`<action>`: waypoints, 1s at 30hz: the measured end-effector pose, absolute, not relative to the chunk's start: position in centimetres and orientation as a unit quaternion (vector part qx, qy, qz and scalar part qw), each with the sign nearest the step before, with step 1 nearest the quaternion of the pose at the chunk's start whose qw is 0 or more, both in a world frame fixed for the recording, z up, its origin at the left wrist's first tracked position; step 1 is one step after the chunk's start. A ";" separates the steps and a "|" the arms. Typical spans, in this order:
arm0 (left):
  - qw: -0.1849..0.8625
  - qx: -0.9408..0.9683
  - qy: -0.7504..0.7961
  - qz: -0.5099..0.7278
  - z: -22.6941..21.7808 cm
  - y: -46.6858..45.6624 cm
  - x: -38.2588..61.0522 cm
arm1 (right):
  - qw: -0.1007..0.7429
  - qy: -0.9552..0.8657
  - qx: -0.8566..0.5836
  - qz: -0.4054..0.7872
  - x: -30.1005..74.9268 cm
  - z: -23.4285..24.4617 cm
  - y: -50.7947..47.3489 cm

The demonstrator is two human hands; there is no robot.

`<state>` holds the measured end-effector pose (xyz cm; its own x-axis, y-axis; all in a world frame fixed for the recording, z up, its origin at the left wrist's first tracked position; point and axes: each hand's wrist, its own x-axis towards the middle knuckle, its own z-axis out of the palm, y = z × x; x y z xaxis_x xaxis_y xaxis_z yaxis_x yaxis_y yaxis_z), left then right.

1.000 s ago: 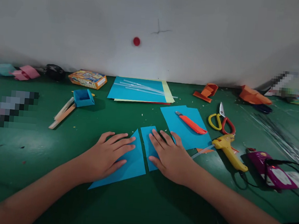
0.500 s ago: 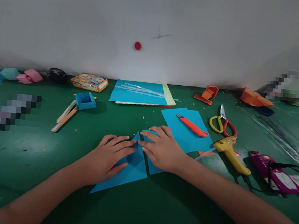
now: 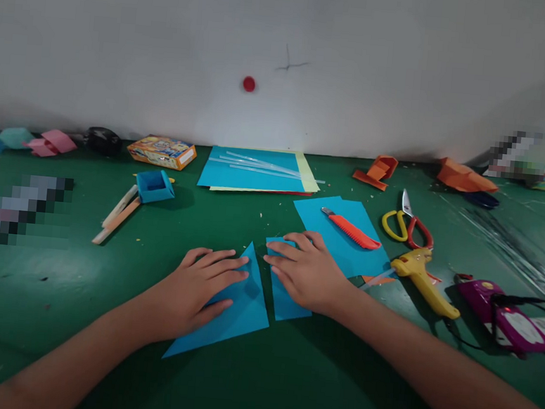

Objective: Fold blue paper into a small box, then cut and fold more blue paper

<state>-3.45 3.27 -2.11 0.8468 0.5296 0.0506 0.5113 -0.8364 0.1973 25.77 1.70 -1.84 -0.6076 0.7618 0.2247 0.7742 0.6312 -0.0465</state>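
Observation:
My left hand [image 3: 205,288] lies flat with fingers spread on a blue triangular sheet of paper [image 3: 244,313], its point facing away from me. Over a second, smaller blue paper piece [image 3: 287,309] rests my right hand [image 3: 307,271], fingers extended and palm down, covering much of it. A narrow strip of green table shows between the two pieces. Beyond my right hand is a larger blue sheet [image 3: 334,258], with an orange box cutter [image 3: 353,229] lying on it.
To the right lie scissors [image 3: 408,223], a yellow glue gun [image 3: 425,285] and a purple power strip [image 3: 505,317]. Glue sticks rest on stacked paper [image 3: 251,177] by the wall. At left are a small blue paper box [image 3: 154,186] and an orange carton [image 3: 162,151].
My right hand has slid slightly right with the smaller blue piece, widening the gap between the two pieces. My left hand and the triangle have stayed nearly in place.

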 end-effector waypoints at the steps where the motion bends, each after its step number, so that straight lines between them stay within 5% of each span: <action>1: 0.091 0.957 0.271 0.054 -2.1 3.3 -3.5 | 0.118 -0.894 -0.432 -0.024 26.0 -1.9 1.6; 12: 0.104 0.956 0.267 0.063 -2.2 3.5 -3.8 | 0.191 -0.861 -0.470 0.031 26.7 -1.8 1.9; 24: 0.105 0.954 0.268 0.077 -2.4 3.7 -3.7 | 0.084 -0.883 -0.461 -0.022 24.9 -1.7 2.8; 30: 0.100 0.956 0.268 0.063 -2.5 3.8 -3.8 | 0.155 -0.844 -0.513 0.003 26.9 -1.1 3.2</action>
